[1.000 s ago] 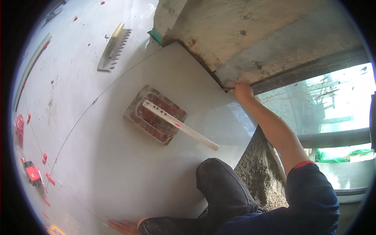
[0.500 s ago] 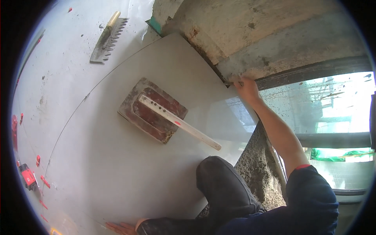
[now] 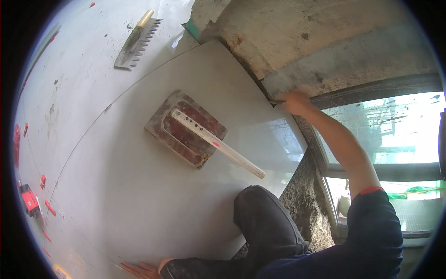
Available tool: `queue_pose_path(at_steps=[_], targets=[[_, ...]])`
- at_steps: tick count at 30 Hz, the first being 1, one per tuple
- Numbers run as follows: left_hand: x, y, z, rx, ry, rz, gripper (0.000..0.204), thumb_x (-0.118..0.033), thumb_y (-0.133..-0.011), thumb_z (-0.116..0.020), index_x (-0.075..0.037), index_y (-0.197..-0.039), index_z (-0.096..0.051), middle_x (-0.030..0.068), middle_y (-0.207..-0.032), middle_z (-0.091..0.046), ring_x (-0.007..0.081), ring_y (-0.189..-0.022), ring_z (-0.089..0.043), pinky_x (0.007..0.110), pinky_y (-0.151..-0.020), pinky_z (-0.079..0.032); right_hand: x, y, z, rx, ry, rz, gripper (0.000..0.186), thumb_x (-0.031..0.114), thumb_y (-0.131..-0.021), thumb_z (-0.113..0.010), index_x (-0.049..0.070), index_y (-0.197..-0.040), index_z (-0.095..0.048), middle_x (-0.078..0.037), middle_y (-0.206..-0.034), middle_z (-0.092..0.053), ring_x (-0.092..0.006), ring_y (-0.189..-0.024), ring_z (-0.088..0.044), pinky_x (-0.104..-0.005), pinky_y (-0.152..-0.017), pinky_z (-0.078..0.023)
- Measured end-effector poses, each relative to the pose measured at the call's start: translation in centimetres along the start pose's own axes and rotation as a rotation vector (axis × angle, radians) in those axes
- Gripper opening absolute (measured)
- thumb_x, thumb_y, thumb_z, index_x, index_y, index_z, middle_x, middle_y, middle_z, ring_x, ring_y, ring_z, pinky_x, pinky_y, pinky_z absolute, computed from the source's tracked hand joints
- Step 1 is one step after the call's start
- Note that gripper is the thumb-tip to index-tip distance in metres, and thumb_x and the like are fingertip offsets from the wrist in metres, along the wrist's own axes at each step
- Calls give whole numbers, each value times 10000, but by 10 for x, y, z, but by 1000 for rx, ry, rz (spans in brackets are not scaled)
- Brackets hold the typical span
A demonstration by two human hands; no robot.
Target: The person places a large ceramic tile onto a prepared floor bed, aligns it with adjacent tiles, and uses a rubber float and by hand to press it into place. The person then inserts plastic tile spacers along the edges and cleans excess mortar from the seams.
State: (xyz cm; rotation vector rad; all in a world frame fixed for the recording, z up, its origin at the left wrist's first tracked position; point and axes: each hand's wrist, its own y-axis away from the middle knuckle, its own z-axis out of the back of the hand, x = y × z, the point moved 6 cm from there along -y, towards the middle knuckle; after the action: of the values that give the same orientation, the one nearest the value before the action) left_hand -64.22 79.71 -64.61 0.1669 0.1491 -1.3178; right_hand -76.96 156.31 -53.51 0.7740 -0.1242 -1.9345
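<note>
My right hand [image 3: 296, 102] is closed round a thin dark tool [image 3: 277, 102], whose tip meets the far right corner of a large grey tile [image 3: 125, 186] beside the wall. Most of that tool is hidden in my fist, so its kind is unclear. At the lower edge, my left hand [image 3: 141, 269] lies flat on the tile with fingers stretched out. A tile-beating paddle [image 3: 195, 122], with a worn reddish rectangular head and a long pale handle, rests on the tile between my hands, touched by neither.
A notched trowel [image 3: 138, 41] with a wooden handle lies on the neighbouring tile at far left. Red levelling clips [image 3: 50, 208] and a red-black device [image 3: 29, 201] are along the left. Bare wall [image 3: 325, 42], a window [image 3: 385, 130] and rough mortar [image 3: 302, 200] border the right.
My right hand has drawn slightly right, showing more of the thin tool's tip, and its forearm has swung right. The view has shifted a little. My left hand stays flat on the tile.
</note>
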Motion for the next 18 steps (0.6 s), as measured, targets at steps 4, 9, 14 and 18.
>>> queue_pose_path(at_steps=[4,9,14,18], targets=[[-1,-2,-1,22,-40,-26,633,-290,-962,-382,72,-1444,-188,322,-1476,-191,477,-1345,-240,515,-1115,-215,-5,3,8,53,17,43,391,358,-843,-620,-4,-986,-664,-209,-967,-652,-361,-933,-624,-451,-800,-494],[5,-1,-7,31,-91,-41,625,-281,-963,-385,83,-1435,-200,315,-1484,-179,471,-1357,-222,521,-1114,-214,-9,3,-3,15,27,96,421,369,-859,-609,-40,-944,-656,-223,-941,-649,-372,-917,-623,-452,-801,-493],[4,-3,-7,15,-52,-25,620,-288,-971,-382,85,-1434,-205,310,-1488,-177,466,-1361,-220,522,-1111,-212,-20,7,-13,70,-88,-106,439,373,-865,-593,-61,-896,-654,-252,-890,-649,-389,-873,-635,-440,-779,-506],[5,-4,-7,-28,19,-52,639,-319,-972,-389,82,-1435,-207,315,-1483,-184,464,-1361,-222,524,-1109,-213,-15,5,-16,76,-79,-166,431,369,-866,-585,-55,-888,-659,-258,-888,-650,-392,-862,-638,-441,-777,-508]])
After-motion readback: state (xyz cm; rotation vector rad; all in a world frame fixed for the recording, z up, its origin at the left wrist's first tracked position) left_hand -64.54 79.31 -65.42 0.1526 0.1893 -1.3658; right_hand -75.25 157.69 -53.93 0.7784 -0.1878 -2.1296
